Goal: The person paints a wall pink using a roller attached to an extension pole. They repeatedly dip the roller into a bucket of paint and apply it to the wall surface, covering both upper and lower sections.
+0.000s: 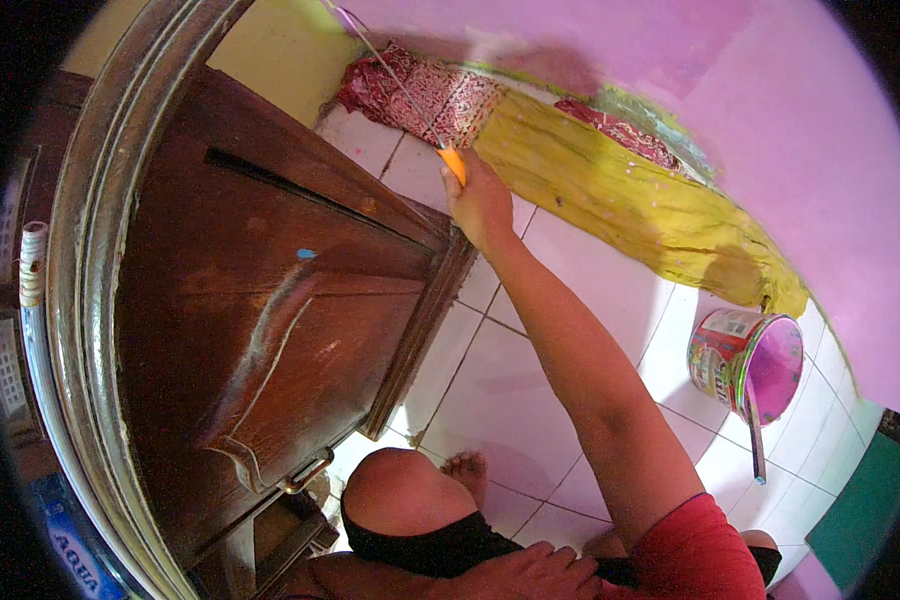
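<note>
My right hand [482,199] is closed around the orange handle [454,163] of what looks like a paint roller. Its thin metal rod [401,86] reaches up and left to the pink wall, where the far end is cut off by the picture's top edge. Below that hand, a patterned red cloth [450,97] and a long yellow cloth [592,195] lie on the tiles along the wall's foot. My left hand [536,571] rests across my lap, with nothing seen in it and its fingers slightly apart.
On the right stands a paint bucket [720,356], pink inside, with a flat stick [755,442] leaning out. A dark wooden cabinet [285,315] with a metal handle [309,472] fills the left side. The pink wall [802,142] curves along the top right; white tiles [480,390] cover the floor.
</note>
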